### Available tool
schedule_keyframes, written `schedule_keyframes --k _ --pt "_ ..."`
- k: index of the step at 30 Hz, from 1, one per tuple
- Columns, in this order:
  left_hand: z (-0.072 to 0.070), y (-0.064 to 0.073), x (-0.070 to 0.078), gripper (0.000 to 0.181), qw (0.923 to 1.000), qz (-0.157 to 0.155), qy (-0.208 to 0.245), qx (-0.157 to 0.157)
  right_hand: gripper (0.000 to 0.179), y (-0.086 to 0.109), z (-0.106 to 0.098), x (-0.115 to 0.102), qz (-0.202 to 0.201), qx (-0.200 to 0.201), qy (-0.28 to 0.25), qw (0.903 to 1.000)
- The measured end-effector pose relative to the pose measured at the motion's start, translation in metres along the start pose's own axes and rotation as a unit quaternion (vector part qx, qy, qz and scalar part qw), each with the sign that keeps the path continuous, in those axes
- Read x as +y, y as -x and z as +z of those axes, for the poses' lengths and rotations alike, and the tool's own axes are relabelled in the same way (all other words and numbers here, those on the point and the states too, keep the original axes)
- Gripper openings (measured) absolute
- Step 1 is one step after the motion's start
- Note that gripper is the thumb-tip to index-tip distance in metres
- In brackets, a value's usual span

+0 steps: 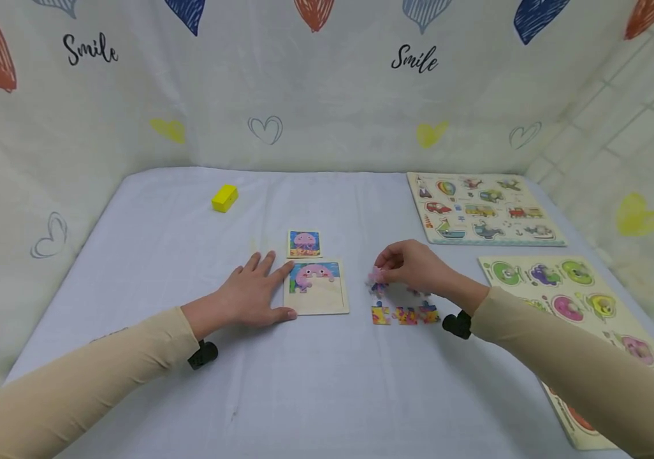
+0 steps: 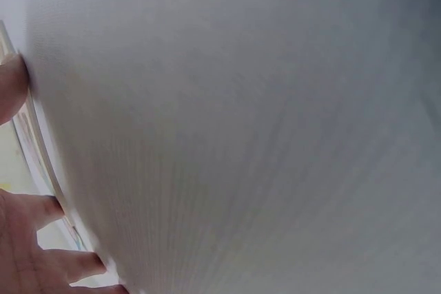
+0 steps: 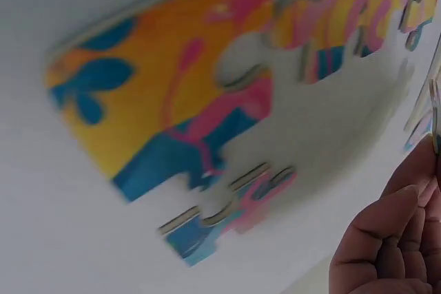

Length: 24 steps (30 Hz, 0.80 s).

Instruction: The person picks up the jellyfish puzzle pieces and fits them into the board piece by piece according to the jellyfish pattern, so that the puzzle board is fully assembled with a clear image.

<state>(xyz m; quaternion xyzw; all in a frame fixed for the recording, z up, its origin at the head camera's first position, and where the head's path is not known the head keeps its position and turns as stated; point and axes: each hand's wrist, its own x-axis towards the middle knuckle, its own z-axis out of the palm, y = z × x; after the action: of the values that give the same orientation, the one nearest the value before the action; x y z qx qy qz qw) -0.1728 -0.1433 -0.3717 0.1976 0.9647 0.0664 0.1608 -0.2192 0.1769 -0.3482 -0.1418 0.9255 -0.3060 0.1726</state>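
Observation:
A square wooden puzzle tray (image 1: 329, 299) lies mid-table, its upper part filled with pink-and-blue pieces and the lower part bare wood. My left hand (image 1: 245, 296) rests fingers spread at its left side, with the index fingertip at the upper left corner and the thumb near the lower edge. Right above sits a small picture tile (image 1: 305, 242) of a pink octopus. To the tray's right, my right hand (image 1: 419, 266) pinches a pinkish puzzle piece (image 1: 375, 275) between thumb and fingers. Below it lie several loose orange-yellow pieces (image 1: 381, 315) and a blue-pink piece (image 3: 231, 215).
A yellow block (image 1: 225, 198) sits at the back left. At the back right lies a vehicle puzzle board (image 1: 493, 223). A fruit puzzle board (image 1: 545, 280) runs along the right edge, partly under my right forearm in the head view. A printed cloth hangs behind the table.

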Motion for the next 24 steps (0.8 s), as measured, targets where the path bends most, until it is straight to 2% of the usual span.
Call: schedule_keyframes --k 6,13,18,24 --pt "0.0 0.0 -0.001 0.093 1.0 0.0 -0.001 0.0 0.024 -0.02 0.018 -0.028 0.032 -0.015 -0.046 0.9983" --pt "-0.001 0.0 0.0 0.094 1.0 -0.002 0.0 -0.002 0.02 -0.038 0.045 -0.058 0.033 -0.028 -0.061 0.9972" --pt "-0.001 0.0 0.0 0.094 1.0 -0.001 -0.002 -0.005 0.018 -0.041 0.056 -0.069 0.045 -0.023 -0.048 0.9975" --pt "-0.001 -0.001 0.0 0.094 1.0 0.002 -0.008 -0.004 0.017 -0.044 0.059 -0.077 0.052 -0.017 -0.02 0.9983"
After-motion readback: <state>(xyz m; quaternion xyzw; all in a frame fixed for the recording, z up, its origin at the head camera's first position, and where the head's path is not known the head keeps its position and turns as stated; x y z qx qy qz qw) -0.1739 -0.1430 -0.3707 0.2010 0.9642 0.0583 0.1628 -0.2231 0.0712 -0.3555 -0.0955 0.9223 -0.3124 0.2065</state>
